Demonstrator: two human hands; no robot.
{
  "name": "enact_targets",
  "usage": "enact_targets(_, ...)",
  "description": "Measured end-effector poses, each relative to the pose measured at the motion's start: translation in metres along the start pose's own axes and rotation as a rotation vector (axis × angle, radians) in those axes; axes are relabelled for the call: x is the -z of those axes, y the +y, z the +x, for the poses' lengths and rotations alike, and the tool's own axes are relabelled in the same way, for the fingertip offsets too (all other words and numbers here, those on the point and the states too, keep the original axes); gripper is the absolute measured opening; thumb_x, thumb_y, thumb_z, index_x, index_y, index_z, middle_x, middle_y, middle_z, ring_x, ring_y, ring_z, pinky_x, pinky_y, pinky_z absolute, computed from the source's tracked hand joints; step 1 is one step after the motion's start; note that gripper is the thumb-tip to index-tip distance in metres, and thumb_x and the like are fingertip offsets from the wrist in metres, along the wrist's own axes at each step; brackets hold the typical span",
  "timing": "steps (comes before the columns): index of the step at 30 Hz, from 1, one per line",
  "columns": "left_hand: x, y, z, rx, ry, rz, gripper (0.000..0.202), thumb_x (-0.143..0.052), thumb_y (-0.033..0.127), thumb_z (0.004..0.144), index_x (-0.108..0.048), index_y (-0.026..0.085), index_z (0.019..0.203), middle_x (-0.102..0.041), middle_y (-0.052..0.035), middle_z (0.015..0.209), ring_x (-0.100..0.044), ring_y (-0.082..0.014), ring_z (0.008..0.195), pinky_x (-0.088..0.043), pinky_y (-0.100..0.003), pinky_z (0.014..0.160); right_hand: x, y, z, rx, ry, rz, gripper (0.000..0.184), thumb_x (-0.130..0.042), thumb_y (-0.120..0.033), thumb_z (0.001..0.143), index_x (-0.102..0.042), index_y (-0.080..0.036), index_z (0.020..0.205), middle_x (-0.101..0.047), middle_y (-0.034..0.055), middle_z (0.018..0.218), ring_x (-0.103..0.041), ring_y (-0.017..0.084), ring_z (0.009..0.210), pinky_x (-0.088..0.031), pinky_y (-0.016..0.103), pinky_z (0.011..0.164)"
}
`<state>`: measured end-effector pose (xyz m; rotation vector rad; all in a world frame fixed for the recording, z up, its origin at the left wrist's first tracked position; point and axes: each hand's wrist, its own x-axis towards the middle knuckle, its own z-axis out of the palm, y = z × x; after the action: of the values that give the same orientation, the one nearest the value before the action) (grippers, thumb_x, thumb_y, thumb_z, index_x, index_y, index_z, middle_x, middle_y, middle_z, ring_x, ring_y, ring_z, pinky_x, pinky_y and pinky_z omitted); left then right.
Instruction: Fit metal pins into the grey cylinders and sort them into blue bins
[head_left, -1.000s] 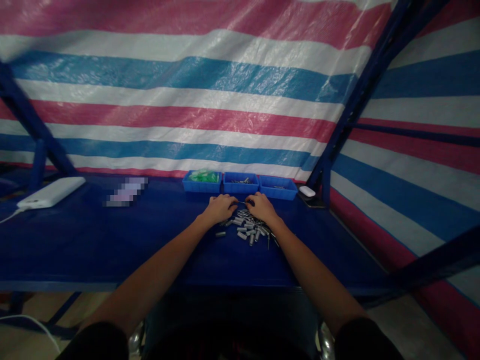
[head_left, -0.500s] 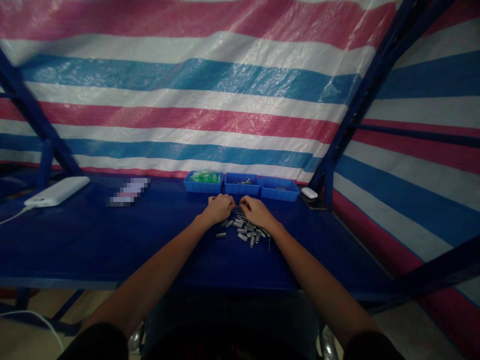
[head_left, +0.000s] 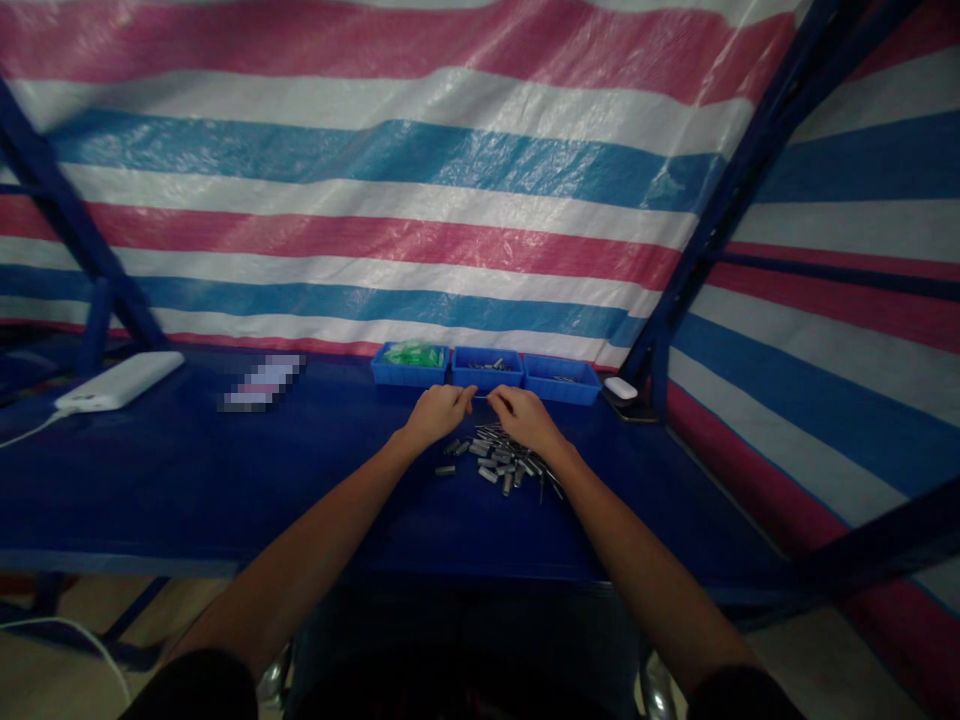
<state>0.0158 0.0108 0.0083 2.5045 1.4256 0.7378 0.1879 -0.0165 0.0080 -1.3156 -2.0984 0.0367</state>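
Note:
My left hand (head_left: 441,412) is closed in a pinch, and so is my right hand (head_left: 523,414) facing it. A thin, pale metal rod (head_left: 481,398) spans the small gap between their fingertips, and both hands grip it. Its ends are hidden in the fingers. Just below the hands, on the blue table, lies a loose pile of short silver metal tubes (head_left: 487,475) and thin metal rods (head_left: 491,432). Part of that pile is under my right wrist.
Three blue bins stand in a row behind my hands: a bin with green bags (head_left: 409,376), a bin with metal pieces (head_left: 487,380) and a right-hand bin (head_left: 561,390). A white case (head_left: 620,388) rests on a phone (head_left: 637,408). A white power bank (head_left: 120,382) lies left.
Both hands have lifted slightly away from the pile, and the rod between them shows more clearly. More of the rods beneath my right hand are now visible.

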Motion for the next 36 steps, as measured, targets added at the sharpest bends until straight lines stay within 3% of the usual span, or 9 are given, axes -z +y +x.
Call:
enact_targets(5,-0.01,0.001,0.0,-0.014,-0.008,-0.008,0.032,-0.034,0.029,0.086,-0.065,0.018,0.086,-0.068,-0.0034,0.083,-0.062,-0.0157,0.077,-0.043,-0.023,0.068,0.03,0.023,0.01,-0.388,0.422,-0.257,0.031,-0.037,-0.035,0.088,-0.058,-0.015,0.098,-0.064,0.0096,0.08,-0.056,0.02,0.075,-0.034,0.027,0.066)
enact_targets(7,-0.013,0.002,0.001,-0.03,-0.005,0.024,0.028,-0.038,0.022,0.082,-0.066,0.018,0.085,-0.068,-0.0044,0.087,-0.061,-0.0161,0.08,-0.043,-0.024,0.072,0.033,0.033,0.007,-0.493,0.466,-0.292,0.034,-0.04,-0.035,0.087,-0.052,-0.014,0.111,-0.064,0.0108,0.083,-0.057,0.022,0.077,-0.035,0.028,0.066)
enact_targets(9,-0.012,0.004,0.001,-0.015,0.014,0.056,0.027,-0.041,0.02,0.078,-0.067,0.017,0.081,-0.068,-0.0058,0.086,-0.061,-0.0171,0.08,-0.044,-0.024,0.074,0.03,0.041,0.001,-0.48,0.357,-0.276,0.034,-0.042,-0.034,0.086,-0.051,-0.016,0.113,-0.064,0.0095,0.084,-0.057,0.022,0.078,-0.036,0.029,0.066)
enact_targets(14,0.001,0.01,-0.001,0.121,-0.006,0.043,0.033,-0.038,0.024,0.077,-0.069,0.016,0.068,-0.069,-0.0079,0.074,-0.062,-0.0193,0.076,-0.044,-0.026,0.07,0.011,0.054,-0.012,-0.35,-0.176,-0.159,0.023,-0.052,-0.028,0.079,-0.061,-0.023,0.1,-0.062,0.0034,0.08,-0.055,0.017,0.072,-0.037,0.026,0.063)
enact_targets(16,0.006,0.011,-0.002,0.144,-0.035,0.013,0.036,-0.035,0.023,0.077,-0.068,0.015,0.064,-0.068,-0.008,0.07,-0.062,-0.0188,0.073,-0.044,-0.026,0.069,0.006,0.059,-0.012,-0.275,-0.276,-0.141,0.024,-0.057,-0.025,0.076,-0.062,-0.022,0.099,-0.06,0.0027,0.08,-0.054,0.015,0.072,-0.037,0.025,0.064)
enact_targets(26,0.008,0.024,-0.008,0.11,0.022,0.069,0.042,-0.029,0.019,0.081,-0.067,0.014,0.064,-0.067,-0.0097,0.069,-0.062,-0.0187,0.072,-0.043,-0.027,0.071,-0.002,0.046,-0.01,-0.179,-0.273,-0.213,0.01,-0.048,-0.017,0.08,-0.059,-0.017,0.081,-0.056,0.006,0.086,-0.053,0.016,0.08,-0.037,0.025,0.069)
enact_targets(29,0.002,0.023,-0.009,0.051,0.058,0.045,0.037,-0.031,0.017,0.081,-0.067,0.017,0.086,-0.067,-0.0055,0.071,-0.062,-0.0177,0.073,-0.043,-0.027,0.073,0.003,0.042,-0.009,-0.19,-0.202,-0.22,0.011,-0.045,-0.017,0.081,-0.056,-0.018,0.082,-0.056,0.0065,0.089,-0.053,0.017,0.081,-0.037,0.026,0.069)
enact_targets(32,-0.004,0.018,-0.009,0.004,0.078,0.006,0.039,-0.034,0.014,0.08,-0.056,0.021,0.112,-0.065,-0.0021,0.073,-0.061,-0.0169,0.074,-0.043,-0.027,0.073,0.006,0.041,-0.007,-0.132,-0.092,-0.121,0.012,-0.044,-0.017,0.082,-0.055,-0.017,0.08,-0.055,0.0047,0.085,-0.052,0.016,0.08,-0.037,0.026,0.07)
enact_targets(36,-0.01,0.01,-0.006,-0.121,0.068,-0.034,0.031,-0.045,0.024,0.081,-0.055,0.019,0.11,-0.063,-0.0011,0.073,-0.058,-0.0164,0.077,-0.043,-0.026,0.074,0.0,0.039,-0.006,-0.109,-0.137,0.168,0.013,-0.044,-0.022,0.081,-0.055,-0.016,0.078,-0.054,0.0006,0.073,-0.049,0.012,0.067,-0.037,0.024,0.062)
